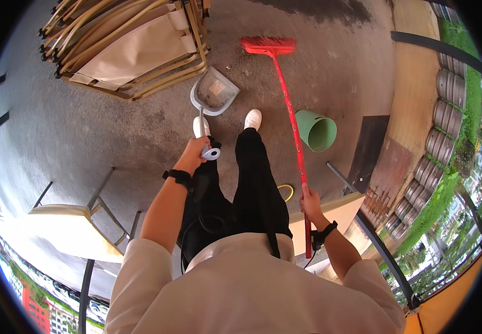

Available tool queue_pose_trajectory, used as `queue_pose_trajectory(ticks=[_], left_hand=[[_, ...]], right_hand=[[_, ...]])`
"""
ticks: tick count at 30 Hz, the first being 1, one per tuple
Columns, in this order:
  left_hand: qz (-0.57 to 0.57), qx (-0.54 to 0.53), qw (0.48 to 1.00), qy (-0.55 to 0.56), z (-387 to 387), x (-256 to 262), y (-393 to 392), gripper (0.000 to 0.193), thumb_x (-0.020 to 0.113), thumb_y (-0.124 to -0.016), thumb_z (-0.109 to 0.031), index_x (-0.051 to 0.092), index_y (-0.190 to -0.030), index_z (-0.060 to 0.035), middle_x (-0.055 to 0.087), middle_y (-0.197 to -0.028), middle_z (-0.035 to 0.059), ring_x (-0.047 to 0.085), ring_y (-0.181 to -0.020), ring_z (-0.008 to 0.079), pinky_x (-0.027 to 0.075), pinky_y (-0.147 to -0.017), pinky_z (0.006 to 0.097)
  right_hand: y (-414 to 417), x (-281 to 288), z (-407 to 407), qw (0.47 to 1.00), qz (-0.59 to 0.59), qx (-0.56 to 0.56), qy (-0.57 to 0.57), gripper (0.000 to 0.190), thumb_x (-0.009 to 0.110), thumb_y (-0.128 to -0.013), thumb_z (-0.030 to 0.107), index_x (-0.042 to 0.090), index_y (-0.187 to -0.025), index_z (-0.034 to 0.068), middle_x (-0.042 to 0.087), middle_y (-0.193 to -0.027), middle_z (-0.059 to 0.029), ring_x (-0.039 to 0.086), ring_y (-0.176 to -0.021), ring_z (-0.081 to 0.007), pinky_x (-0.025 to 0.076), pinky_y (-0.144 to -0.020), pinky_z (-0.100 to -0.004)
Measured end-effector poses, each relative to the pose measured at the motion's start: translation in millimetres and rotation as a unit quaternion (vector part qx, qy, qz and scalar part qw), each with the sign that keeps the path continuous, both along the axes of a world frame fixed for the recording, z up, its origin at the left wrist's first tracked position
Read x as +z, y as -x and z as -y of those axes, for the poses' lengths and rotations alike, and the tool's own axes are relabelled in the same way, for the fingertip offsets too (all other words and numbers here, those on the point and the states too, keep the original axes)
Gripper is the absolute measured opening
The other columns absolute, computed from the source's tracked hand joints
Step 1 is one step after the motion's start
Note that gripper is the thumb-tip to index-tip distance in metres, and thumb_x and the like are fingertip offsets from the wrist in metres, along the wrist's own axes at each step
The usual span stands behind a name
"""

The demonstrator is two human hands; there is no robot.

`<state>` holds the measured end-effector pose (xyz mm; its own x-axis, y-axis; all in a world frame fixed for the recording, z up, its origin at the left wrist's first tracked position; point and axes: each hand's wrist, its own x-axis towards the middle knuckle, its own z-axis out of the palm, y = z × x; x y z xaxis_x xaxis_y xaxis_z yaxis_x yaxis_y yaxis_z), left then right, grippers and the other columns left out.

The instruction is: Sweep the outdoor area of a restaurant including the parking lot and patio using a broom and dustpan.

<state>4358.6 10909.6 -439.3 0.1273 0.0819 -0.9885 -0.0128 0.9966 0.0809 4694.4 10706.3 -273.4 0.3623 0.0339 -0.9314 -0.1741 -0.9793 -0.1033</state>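
My left hand (196, 151) grips the top of the grey handle of a long-handled dustpan (214, 92). The pan lies on the floor just beyond my left shoe, with a light-coloured label and some dirt inside it. In my right hand (311, 202) is the red shaft of a broom (293, 125), held near its lower end in the picture. The broom's red bristle head (268, 45) rests out ahead on the concrete floor, apart from the dustpan. A green plastic bin (317, 130), tipped towards me, sits to the right of the shaft.
Folded chairs with tan fabric and metal frames (132, 54) are stacked ahead on the left. A pale table (69, 227) stands at my left, a wooden board (328, 208) at my right. A brick-edged wall (391, 167) and greenery run along the right side. A yellow ring (290, 193) lies near my right leg.
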Motion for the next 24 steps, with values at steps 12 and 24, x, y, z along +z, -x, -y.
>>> queue_pose_trajectory(ticks=[12,24], left_hand=[[-0.088,-0.002,0.996,-0.018,-38,9,-28,0.013,0.062,-0.074,-0.015,0.058,-0.067,-0.0046,0.054,-0.056,0.0046,0.049,-0.045,0.0154,0.033,-0.038,0.0297],[-0.171,-0.055,0.983,0.042,-40,31,-52,0.016,0.065,-0.074,-0.022,0.061,-0.068,-0.0074,0.052,-0.055,0.0016,0.046,-0.042,0.0128,0.034,-0.039,0.0270]], right_hand=[[-230,-88,-115,0.995,-0.062,0.064,-0.049,0.044,0.042,-0.092,0.053,0.040,-0.075,0.013,0.036,-0.051,0.0044,0.035,-0.038,-0.0073,0.032,-0.036,-0.0243],[-328,-100,-159,0.986,-0.120,0.110,0.046,0.043,0.038,-0.093,0.052,0.041,-0.076,0.013,0.037,-0.054,0.0015,0.036,-0.041,-0.0109,0.034,-0.038,-0.0271]])
